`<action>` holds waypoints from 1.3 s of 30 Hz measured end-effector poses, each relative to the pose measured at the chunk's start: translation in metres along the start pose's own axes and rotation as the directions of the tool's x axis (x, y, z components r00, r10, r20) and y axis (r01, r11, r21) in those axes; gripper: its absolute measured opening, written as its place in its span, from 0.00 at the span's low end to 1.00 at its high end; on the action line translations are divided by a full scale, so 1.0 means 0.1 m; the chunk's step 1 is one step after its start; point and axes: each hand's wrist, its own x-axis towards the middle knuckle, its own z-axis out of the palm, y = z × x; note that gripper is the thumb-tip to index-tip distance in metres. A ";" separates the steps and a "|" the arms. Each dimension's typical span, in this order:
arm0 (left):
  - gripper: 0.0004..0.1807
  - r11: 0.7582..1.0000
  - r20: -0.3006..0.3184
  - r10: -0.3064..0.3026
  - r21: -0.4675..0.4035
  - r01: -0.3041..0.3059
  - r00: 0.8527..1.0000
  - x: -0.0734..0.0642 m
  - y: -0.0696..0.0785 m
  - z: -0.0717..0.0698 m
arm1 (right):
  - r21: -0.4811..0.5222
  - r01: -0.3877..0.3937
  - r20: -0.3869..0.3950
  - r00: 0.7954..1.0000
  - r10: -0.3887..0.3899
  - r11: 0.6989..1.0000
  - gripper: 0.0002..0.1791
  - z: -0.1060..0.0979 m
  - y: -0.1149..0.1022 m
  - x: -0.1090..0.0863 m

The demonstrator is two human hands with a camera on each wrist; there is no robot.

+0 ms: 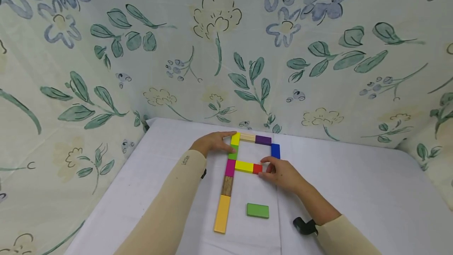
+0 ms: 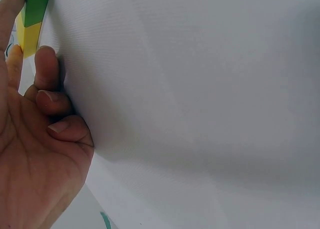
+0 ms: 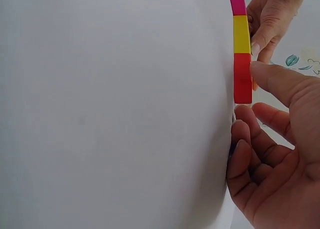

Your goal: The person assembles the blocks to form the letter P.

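Observation:
My left hand [image 1: 212, 143] reaches to the upper left column of flat blocks. Its index fingertip is at the far end of a yellow block [image 1: 235, 139], and its thumb touches the green block [image 1: 233, 152] below. In the left wrist view the remaining fingers curl against the white cloth. With thumb and index finger, my right hand [image 1: 288, 174] holds the outer end of a red block [image 3: 243, 78]. That block meets a horizontal yellow block [image 1: 244, 166], which runs on from a magenta block [image 1: 230, 167] in the column.
Beneath the magenta block lie a brown block [image 1: 227, 186] and a long orange-yellow block [image 1: 221, 214]. A pale wood block [image 1: 247, 137], a purple block [image 1: 263, 140] and a blue block [image 1: 275, 151] form the top and right side. A loose green block [image 1: 257, 210] lies nearer me.

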 end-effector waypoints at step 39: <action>0.48 1.000 0.004 0.010 -0.005 -0.010 1.000 0.04 -0.01 0.01 | 0.013 0.135 0.423 0.897 -0.127 0.991 0.36 0.20 -0.22 -0.93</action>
